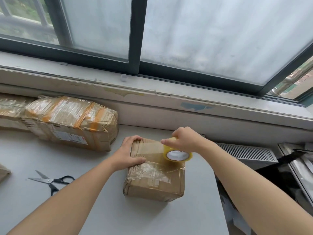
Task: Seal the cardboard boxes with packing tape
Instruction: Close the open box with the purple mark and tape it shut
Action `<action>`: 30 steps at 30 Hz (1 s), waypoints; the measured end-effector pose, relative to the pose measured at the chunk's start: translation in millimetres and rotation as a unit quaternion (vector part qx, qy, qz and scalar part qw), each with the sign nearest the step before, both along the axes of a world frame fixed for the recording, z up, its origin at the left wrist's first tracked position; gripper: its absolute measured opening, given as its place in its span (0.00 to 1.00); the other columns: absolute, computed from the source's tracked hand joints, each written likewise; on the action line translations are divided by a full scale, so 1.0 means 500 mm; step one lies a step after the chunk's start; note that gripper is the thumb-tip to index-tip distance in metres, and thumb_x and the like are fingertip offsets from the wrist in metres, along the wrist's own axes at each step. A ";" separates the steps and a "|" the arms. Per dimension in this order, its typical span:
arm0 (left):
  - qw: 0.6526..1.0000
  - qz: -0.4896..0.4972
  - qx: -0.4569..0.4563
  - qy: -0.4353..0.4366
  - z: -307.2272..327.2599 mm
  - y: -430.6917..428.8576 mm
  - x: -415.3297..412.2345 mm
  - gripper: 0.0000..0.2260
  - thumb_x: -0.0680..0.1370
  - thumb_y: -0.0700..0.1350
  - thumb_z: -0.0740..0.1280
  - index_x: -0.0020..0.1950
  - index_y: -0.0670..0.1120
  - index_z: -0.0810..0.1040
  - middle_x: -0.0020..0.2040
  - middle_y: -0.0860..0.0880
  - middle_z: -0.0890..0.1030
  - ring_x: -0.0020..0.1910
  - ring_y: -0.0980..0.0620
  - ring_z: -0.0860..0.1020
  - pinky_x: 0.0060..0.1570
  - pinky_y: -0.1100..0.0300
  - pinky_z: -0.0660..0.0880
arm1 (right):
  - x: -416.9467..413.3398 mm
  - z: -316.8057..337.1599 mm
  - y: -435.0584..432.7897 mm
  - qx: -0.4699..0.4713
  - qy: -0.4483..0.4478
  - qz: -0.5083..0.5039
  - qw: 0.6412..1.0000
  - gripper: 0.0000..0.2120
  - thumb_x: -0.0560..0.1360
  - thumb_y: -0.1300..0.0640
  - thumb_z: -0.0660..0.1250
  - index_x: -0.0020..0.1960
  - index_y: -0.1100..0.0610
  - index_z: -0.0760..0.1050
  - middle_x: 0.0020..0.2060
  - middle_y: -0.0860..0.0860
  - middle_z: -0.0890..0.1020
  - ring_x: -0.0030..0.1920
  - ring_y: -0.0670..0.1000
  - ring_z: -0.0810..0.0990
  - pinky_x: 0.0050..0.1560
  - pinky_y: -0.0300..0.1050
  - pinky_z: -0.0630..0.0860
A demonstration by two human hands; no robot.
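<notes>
On the cardboard box (153,181), left hand (130,153); tape roll (177,156) in right hand (185,140).

Beyond the fingers (166,141), a sliding window (135,39) with a dark frame and frosted panes (220,39) lets in soft, even daylight above a pale sill (169,92) whose paint is chipped and stained. Far to the left and right of them, clear gaps in the glazing show a metal railing (286,83) and greenery outside. Under the fingers spreads a light grey tabletop (22,150), and to their right, past its edge, sits a white slatted vent grille (245,152).
</notes>
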State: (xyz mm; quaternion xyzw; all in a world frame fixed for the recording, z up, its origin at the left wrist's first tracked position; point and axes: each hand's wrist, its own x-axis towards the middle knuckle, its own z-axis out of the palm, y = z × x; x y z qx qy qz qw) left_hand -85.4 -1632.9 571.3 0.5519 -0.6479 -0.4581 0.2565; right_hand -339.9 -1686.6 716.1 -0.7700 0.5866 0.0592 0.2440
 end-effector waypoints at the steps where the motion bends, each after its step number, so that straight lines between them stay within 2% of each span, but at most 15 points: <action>1: 1.000 -0.010 0.005 -0.005 0.001 -0.002 0.000 0.36 0.70 0.55 0.81 0.72 0.58 0.65 0.69 0.54 0.64 0.68 0.55 0.69 0.66 0.60 0.64 | -0.035 0.007 0.001 0.012 0.003 -0.010 1.000 0.31 0.75 0.29 0.66 0.30 0.56 0.68 0.24 0.49 0.70 0.28 0.50 0.70 0.31 0.45 0.64; 3: 1.000 -0.021 0.006 -0.014 0.004 -0.002 0.000 0.36 0.70 0.56 0.80 0.73 0.59 0.65 0.69 0.55 0.64 0.68 0.55 0.69 0.67 0.59 0.64 | -0.098 0.019 0.012 0.034 -0.002 -0.030 0.999 0.32 0.75 0.29 0.66 0.31 0.56 0.66 0.24 0.48 0.68 0.27 0.49 0.67 0.32 0.45 0.62; 7: 0.999 -0.029 0.006 -0.027 0.011 -0.002 -0.003 0.35 0.70 0.55 0.81 0.72 0.60 0.66 0.69 0.55 0.65 0.68 0.56 0.70 0.67 0.60 0.64 | -0.175 -0.005 0.052 0.086 0.078 -0.026 0.993 0.30 0.74 0.27 0.64 0.36 0.54 0.78 0.30 0.47 0.81 0.32 0.48 0.79 0.33 0.42 0.71; 10: 0.999 -0.035 0.008 -0.033 0.015 -0.003 -0.004 0.36 0.70 0.54 0.81 0.72 0.60 0.66 0.69 0.57 0.66 0.68 0.57 0.70 0.66 0.62 0.63 | -0.190 -0.053 0.077 0.118 0.093 -0.024 0.988 0.27 0.73 0.26 0.63 0.38 0.49 0.80 0.34 0.46 0.83 0.35 0.47 0.81 0.33 0.39 0.74; 13: 0.999 -0.032 0.015 -0.031 0.016 -0.005 -0.001 0.37 0.68 0.55 0.82 0.71 0.62 0.66 0.69 0.57 0.66 0.69 0.58 0.69 0.69 0.61 0.63 | -0.190 -0.097 0.092 0.118 0.097 -0.030 0.988 0.32 0.73 0.25 0.62 0.44 0.54 0.84 0.36 0.48 0.84 0.36 0.48 0.82 0.34 0.41 0.75; 15: 0.999 -0.033 0.022 -0.030 0.020 -0.004 0.000 0.39 0.66 0.55 0.83 0.71 0.63 0.67 0.69 0.58 0.67 0.69 0.59 0.68 0.69 0.61 0.63 | -0.190 -0.117 0.105 0.110 0.099 -0.037 0.988 0.32 0.73 0.25 0.62 0.42 0.54 0.82 0.35 0.50 0.83 0.36 0.49 0.80 0.35 0.43 0.73; 18: 0.998 -0.044 0.026 -0.034 0.022 -0.003 0.003 0.39 0.66 0.54 0.83 0.72 0.64 0.66 0.70 0.58 0.67 0.70 0.59 0.68 0.70 0.61 0.62 | -0.193 -0.132 0.122 0.095 0.091 -0.048 0.990 0.31 0.73 0.25 0.62 0.33 0.52 0.74 0.31 0.50 0.77 0.35 0.50 0.76 0.34 0.45 0.69; 21: 0.998 -0.048 0.033 -0.036 0.027 -0.003 0.005 0.39 0.68 0.54 0.82 0.73 0.65 0.66 0.71 0.59 0.66 0.70 0.59 0.67 0.70 0.60 0.62 | -0.196 -0.146 0.131 0.085 0.077 -0.056 0.992 0.32 0.74 0.24 0.61 0.32 0.53 0.72 0.30 0.50 0.76 0.34 0.50 0.74 0.33 0.46 0.67; 23: 0.997 -0.053 0.041 -0.031 0.033 0.004 0.002 0.35 0.71 0.54 0.80 0.72 0.65 0.66 0.71 0.60 0.66 0.68 0.60 0.68 0.69 0.60 0.63 | -0.201 -0.157 0.134 0.081 0.066 -0.060 0.993 0.31 0.74 0.24 0.60 0.33 0.52 0.72 0.31 0.50 0.77 0.35 0.50 0.75 0.33 0.46 0.67; 26: 1.000 -0.013 0.016 0.018 0.030 0.018 -0.020 0.17 0.81 0.57 0.67 0.68 0.66 0.68 0.70 0.60 0.69 0.67 0.63 0.70 0.70 0.57 0.65 | -0.209 -0.167 0.142 0.081 0.045 -0.067 0.993 0.28 0.74 0.24 0.60 0.34 0.48 0.70 0.32 0.47 0.76 0.36 0.48 0.75 0.33 0.45 0.66; 28: 0.993 0.076 0.025 0.081 0.019 0.023 -0.043 0.09 0.86 0.53 0.61 0.65 0.63 0.74 0.67 0.53 0.75 0.67 0.52 0.74 0.70 0.50 0.69 | -0.211 -0.174 0.144 0.080 0.035 -0.071 0.994 0.30 0.74 0.25 0.60 0.36 0.52 0.75 0.33 0.49 0.78 0.37 0.49 0.76 0.34 0.46 0.67; 30: 0.985 0.124 0.057 0.104 0.012 0.020 -0.058 0.11 0.86 0.46 0.61 0.63 0.61 0.76 0.64 0.47 0.78 0.63 0.43 0.77 0.66 0.44 0.74 | -0.210 -0.176 0.142 0.077 0.023 -0.077 0.994 0.32 0.75 0.25 0.61 0.39 0.56 0.78 0.33 0.51 0.79 0.37 0.50 0.76 0.34 0.46 0.68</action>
